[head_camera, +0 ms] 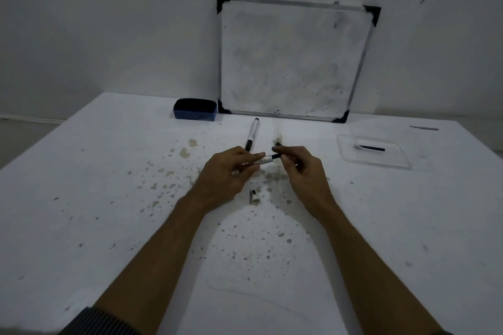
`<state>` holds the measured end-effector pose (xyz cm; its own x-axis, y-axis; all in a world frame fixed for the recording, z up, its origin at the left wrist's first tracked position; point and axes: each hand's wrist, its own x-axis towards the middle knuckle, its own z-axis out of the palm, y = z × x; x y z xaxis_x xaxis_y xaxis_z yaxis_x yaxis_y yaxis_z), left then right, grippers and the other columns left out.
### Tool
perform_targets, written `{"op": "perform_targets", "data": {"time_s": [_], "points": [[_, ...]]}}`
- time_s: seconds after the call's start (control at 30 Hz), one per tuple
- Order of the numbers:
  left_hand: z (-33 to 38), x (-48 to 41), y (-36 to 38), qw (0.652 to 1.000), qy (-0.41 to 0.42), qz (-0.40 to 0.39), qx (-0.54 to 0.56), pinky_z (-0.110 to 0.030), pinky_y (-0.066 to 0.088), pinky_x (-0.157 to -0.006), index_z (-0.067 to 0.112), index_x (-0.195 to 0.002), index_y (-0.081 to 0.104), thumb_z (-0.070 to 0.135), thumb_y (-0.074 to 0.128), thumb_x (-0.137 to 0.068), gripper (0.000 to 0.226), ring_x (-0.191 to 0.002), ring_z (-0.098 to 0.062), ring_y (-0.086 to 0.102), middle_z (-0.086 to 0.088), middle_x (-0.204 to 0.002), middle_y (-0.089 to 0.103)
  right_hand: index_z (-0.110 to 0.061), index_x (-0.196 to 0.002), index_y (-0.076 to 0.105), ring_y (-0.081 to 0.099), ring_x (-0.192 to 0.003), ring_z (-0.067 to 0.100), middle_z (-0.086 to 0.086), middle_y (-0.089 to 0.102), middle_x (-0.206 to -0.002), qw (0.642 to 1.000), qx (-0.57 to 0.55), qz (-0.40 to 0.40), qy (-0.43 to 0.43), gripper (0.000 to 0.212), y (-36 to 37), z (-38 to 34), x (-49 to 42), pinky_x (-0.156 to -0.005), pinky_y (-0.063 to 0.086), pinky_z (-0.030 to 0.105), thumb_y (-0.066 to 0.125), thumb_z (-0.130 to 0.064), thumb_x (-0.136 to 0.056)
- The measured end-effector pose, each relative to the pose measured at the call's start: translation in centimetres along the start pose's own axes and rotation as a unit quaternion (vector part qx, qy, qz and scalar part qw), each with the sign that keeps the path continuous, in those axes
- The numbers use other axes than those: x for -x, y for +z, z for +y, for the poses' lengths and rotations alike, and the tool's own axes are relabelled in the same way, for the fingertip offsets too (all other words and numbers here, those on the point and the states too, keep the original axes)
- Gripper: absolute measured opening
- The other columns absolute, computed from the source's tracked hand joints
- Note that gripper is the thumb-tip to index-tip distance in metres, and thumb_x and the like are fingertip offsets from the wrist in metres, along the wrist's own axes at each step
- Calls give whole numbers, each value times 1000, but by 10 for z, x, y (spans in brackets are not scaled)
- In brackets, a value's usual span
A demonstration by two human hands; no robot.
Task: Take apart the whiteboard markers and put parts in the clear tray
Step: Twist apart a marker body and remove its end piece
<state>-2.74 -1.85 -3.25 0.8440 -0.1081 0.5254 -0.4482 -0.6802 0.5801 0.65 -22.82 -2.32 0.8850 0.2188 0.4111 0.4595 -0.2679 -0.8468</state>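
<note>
Over the middle of the table my left hand (pixel 227 173) grips the white barrel of a whiteboard marker (pixel 264 159). My right hand (pixel 300 168) pinches the black piece sticking out of that barrel's right end. A second, whole marker (pixel 252 134) lies on the table just beyond my left hand. A small white and black marker piece (pixel 253 196) lies on the table below my hands. The clear tray (pixel 351 157) sits at the right and holds a thin black ink stick (pixel 371 148).
A whiteboard (pixel 294 60) leans against the wall at the back of the stained white table (pixel 122 198). A blue eraser (pixel 195 109) sits left of it. A thin dark strip (pixel 424 128) lies beyond the tray near the right edge.
</note>
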Motion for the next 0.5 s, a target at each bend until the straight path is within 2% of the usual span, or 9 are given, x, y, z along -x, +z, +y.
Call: {"op": "perform_targets", "data": {"time_s": [0.1, 0.17, 0.23, 0.3, 0.4, 0.5], "points": [[5, 0, 3, 1000, -1, -2, 22, -13, 47, -70, 22, -135, 66, 32, 59, -102, 35, -81, -5, 64, 10, -97, 70, -22, -123, 68, 69, -100, 9, 0, 72, -115, 997, -72, 15, 28, 25, 6, -6, 1, -84, 57, 19, 64, -17, -99], [7, 0, 4, 999, -16, 4, 52, -12, 48, -73, 20, -135, 66, 28, 58, -103, 34, -85, -5, 67, 7, -99, 73, -18, -119, 71, 71, -100, 9, -1, 75, -111, 992, -105, 33, 55, 22, 7, -8, 0, -85, 57, 21, 68, -20, -97], [9, 1, 4, 996, -32, 5, 77, -10, 50, -77, 19, -136, 66, 25, 58, -104, 34, -90, -1, 69, 6, -102, 74, -21, -110, 75, 72, -98, 8, -4, 77, -106, 992, -107, 33, 61, 15, 7, -8, 0, -83, 56, 20, 69, -21, -96], [10, 2, 4, 995, -43, 4, 87, -10, 50, -75, 19, -136, 66, 24, 58, -104, 33, -88, 1, 69, 8, -99, 74, -27, -107, 75, 71, -95, 11, -4, 78, -103, 993, -102, 24, 52, 14, 7, -8, 1, -80, 56, 19, 69, -21, -96], [11, 1, 3, 993, -65, 13, 94, -10, 48, -65, 20, -135, 66, 25, 58, -103, 33, -74, 4, 64, 10, -91, 72, -30, -115, 71, 71, -93, 15, -4, 76, -105, 996, -80, 11, 39, 20, 9, -7, 1, -79, 58, 23, 67, -23, -97], [7, -2, -1, 988, -106, 43, 109, -12, 50, -64, 23, -136, 65, 29, 59, -103, 34, -70, 3, 63, 11, -90, 72, -27, -127, 55, 70, -81, 18, -5, 72, -98, 997, -54, 5, 54, 38, 12, -11, 5, -72, 60, 28, 71, -32, -94]]}}
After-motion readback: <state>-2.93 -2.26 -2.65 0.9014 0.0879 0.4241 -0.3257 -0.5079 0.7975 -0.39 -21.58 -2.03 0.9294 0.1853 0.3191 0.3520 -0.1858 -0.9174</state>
